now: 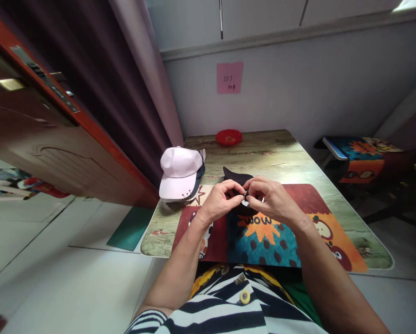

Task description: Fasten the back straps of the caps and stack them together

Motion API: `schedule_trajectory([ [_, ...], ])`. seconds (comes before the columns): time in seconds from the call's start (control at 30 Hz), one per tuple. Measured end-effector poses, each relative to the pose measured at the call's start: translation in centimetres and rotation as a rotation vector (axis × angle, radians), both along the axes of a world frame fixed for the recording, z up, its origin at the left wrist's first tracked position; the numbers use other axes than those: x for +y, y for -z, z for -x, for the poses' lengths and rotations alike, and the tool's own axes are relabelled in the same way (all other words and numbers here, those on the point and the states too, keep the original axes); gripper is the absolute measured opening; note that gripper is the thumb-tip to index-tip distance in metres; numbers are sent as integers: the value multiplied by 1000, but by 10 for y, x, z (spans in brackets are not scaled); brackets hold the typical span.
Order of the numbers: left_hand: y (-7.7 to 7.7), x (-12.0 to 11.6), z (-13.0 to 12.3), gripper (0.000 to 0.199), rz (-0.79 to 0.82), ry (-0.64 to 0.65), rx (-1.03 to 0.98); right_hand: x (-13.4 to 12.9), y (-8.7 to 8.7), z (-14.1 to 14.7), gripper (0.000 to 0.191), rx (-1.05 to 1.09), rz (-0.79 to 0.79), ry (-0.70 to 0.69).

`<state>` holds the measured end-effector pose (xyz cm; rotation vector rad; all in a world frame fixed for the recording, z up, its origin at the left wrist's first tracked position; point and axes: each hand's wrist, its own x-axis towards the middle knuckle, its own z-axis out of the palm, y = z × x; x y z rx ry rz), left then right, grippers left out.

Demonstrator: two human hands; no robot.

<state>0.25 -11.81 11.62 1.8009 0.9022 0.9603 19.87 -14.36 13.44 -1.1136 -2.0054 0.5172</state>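
Note:
Over the middle of a colourful mat [263, 248], my left hand [225, 197] and my right hand [269, 197] meet with fingertips pinched. Between them they hold a small dark strap-like part of a black cap [237, 175], with a bit of white showing under the fingertips. Most of the cap is hidden behind my hands; one dark pointed edge sticks up beyond them. To the left, a pale pink cap [180, 162] lies on top of a dark cap [198, 178], with small rings on the pink brim.
A red dish [229, 137] stands at the back of the wooden table [263, 153], below a pink paper note [230, 78] on the wall. A purple curtain [138, 83] and an open door [72, 148] are on the left. Another patterned mat [364, 148] lies at far right.

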Motion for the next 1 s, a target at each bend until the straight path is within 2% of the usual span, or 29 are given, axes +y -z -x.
schedule_trajectory([
  [0.13,-3,-1,2,10,9,-42,-7,1,3,0,16,56,-17,-31],
  [0.3,-4,-2,1,12,75,-96,-19,2,9,4,14,79,-49,18],
  [0.4,-4,-2,-1,13,108,-155,-44,3,15,6,6,119,-47,65],
  [0.47,-4,-1,-2,13,130,-181,-61,4,18,7,17,146,-51,71],
  [0.57,-5,0,-1,10,137,-179,-62,5,23,8,31,127,-104,30],
  [0.7,-7,1,2,11,145,-153,-59,7,27,10,22,86,-207,60],
  [0.8,-6,2,1,12,141,-145,-57,9,30,12,20,92,-222,108],
  [0.9,-3,0,-2,19,83,-250,-66,10,32,12,19,103,-218,159],
  [1.0,-4,-4,-6,16,-81,-410,-29,10,33,12,18,117,-239,178],
])
